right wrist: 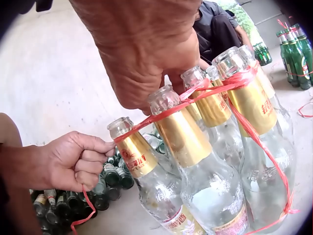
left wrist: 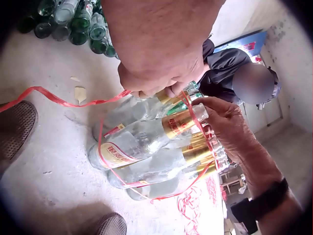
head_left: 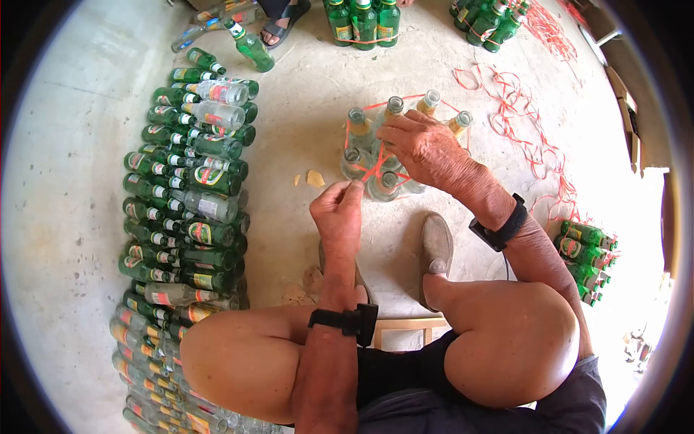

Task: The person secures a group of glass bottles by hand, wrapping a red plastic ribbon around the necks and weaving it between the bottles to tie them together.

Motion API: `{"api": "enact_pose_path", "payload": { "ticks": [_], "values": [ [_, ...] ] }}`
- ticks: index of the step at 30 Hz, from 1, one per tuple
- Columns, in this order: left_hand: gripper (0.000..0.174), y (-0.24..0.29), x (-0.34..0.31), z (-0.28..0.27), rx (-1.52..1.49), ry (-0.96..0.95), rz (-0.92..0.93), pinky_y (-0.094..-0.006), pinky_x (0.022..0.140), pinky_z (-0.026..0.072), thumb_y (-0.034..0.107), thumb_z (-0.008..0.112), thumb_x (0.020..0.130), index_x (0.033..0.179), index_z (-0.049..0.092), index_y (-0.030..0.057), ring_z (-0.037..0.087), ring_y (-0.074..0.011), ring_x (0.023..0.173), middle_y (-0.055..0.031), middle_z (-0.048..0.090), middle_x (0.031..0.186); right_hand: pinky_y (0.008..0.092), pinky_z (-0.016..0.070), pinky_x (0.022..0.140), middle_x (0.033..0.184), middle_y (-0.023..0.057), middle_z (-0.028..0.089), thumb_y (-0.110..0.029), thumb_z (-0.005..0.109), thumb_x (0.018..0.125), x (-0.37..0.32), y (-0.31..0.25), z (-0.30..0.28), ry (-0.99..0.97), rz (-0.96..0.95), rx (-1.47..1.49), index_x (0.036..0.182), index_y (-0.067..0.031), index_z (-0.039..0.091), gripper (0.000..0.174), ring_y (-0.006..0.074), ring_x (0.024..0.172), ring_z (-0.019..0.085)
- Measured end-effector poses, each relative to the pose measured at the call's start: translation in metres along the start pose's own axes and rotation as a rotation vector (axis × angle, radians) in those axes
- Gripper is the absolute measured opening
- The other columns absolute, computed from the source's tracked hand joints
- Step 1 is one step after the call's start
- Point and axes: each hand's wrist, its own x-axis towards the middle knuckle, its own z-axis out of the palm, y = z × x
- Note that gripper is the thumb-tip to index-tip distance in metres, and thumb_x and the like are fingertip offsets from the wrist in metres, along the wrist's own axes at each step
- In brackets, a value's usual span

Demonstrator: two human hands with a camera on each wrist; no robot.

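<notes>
Clear glass bottles (right wrist: 205,181) with gold neck foil stand upright in a cluster on the floor, bound by red plastic twine (right wrist: 252,132). More twine crosses their necks. At the near left side of the cluster my left hand (head_left: 338,213) pinches the twine, its fingers curled, and a loose tail hangs below the fist in the right wrist view. My right hand (head_left: 426,152) reaches over the bottle tops, bent fingers down among the necks. In the left wrist view its fingertips are right at a bottle neck (left wrist: 198,113); I cannot tell what they grip.
Stacked bottles (head_left: 210,177) line the left side. Bundled green bottles (head_left: 365,25) stand ahead, others (head_left: 585,253) lie at right. Loose red twine (head_left: 517,119) is strewn on the right floor. A single green bottle (head_left: 249,49) and another person's sandaled foot (head_left: 277,29) are near the top.
</notes>
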Motion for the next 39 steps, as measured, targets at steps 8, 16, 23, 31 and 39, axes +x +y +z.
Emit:
{"api": "enact_pose_path", "payload": {
  "ticks": [8,16,23,31,39],
  "values": [
    [0.009,0.001,-0.003,0.005,0.044,0.006,-0.059,-0.0242,0.054,0.0319,0.003,0.076,0.095,0.089,0.076,-0.0047,0.043,-0.0019,0.063,0.0075,0.057,0.071,0.0421,0.0552,0.093,0.121,0.0133,0.065,-0.015,0.076,0.084,-0.009,-0.028,-0.008,0.118,0.034,-0.116,0.127,-0.0033,0.067,0.046,0.0320,0.107,0.066],
    [0.009,-0.009,-0.002,0.004,0.070,-0.007,-0.007,-0.0258,0.043,0.0238,0.006,0.077,0.096,0.093,0.079,-0.0028,0.037,-0.0016,0.050,0.0058,0.054,0.066,0.0596,0.0461,0.106,0.128,0.0133,0.060,-0.040,0.082,0.084,-0.041,-0.059,0.003,0.058,0.125,-0.126,0.121,-0.0111,0.069,0.048,0.0331,0.113,0.061],
    [0.010,-0.003,-0.005,0.006,0.083,0.013,-0.014,-0.0245,0.059,0.0366,0.002,0.077,0.094,0.088,0.077,-0.0056,0.048,-0.0033,0.069,0.0064,0.061,0.076,0.0446,0.0532,0.083,0.114,0.0088,0.065,-0.026,0.077,0.086,-0.036,-0.051,0.014,0.028,0.069,-0.179,0.106,-0.0111,0.064,0.028,0.0237,0.085,0.071],
    [0.009,-0.001,-0.010,0.002,0.182,-0.059,0.062,-0.0263,0.046,0.0282,0.006,0.078,0.094,0.095,0.079,-0.0031,0.041,-0.0032,0.054,0.0047,0.059,0.071,0.0417,0.0520,0.074,0.094,0.0053,0.060,-0.021,0.072,0.090,-0.035,-0.042,0.005,-0.060,-0.015,-0.051,0.103,-0.0112,0.065,0.018,0.0227,0.078,0.072],
    [0.008,0.001,-0.030,0.001,0.251,-0.146,0.086,-0.0235,0.058,0.0368,0.003,0.078,0.094,0.098,0.080,-0.0041,0.048,-0.0029,0.068,0.0056,0.063,0.078,0.0400,0.0517,0.074,0.102,0.0058,0.064,-0.016,0.073,0.085,-0.041,-0.025,-0.011,-0.145,-0.195,0.032,0.103,-0.0087,0.064,0.021,0.0221,0.082,0.069]
  ]
}}
